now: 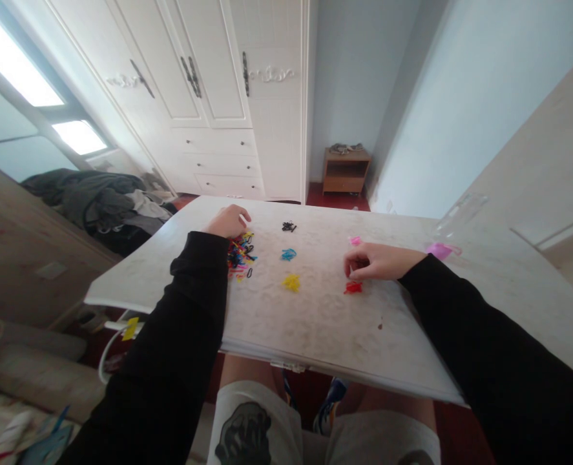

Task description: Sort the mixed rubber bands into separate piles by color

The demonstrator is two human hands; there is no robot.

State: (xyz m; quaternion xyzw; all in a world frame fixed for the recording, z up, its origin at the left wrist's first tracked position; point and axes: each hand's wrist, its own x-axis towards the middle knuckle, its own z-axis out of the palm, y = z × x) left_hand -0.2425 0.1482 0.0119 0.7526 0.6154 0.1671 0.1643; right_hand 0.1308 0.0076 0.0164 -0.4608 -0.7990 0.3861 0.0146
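Observation:
My left hand (227,221) is at the far edge of a mixed pile of small coloured rubber bands (240,254), its fingers curled. Whatever it may pinch is too small to make out. My right hand (382,260) hovers by a little heap of red rubber bands (353,287), thumb and fingers bent together; I cannot see what is between them. Down the middle lie separate heaps of black bands (289,227), blue bands (289,254) and yellow bands (291,283). Pink bands (354,241) rest just beyond my right hand.
All of this lies on a white table (315,329). A clear plastic container (463,213) and a bright pink item (438,250) stand past my right wrist. Behind are a white wardrobe (218,142) and a small wooden cabinet (347,171). Dark clothes (90,200) are heaped at left.

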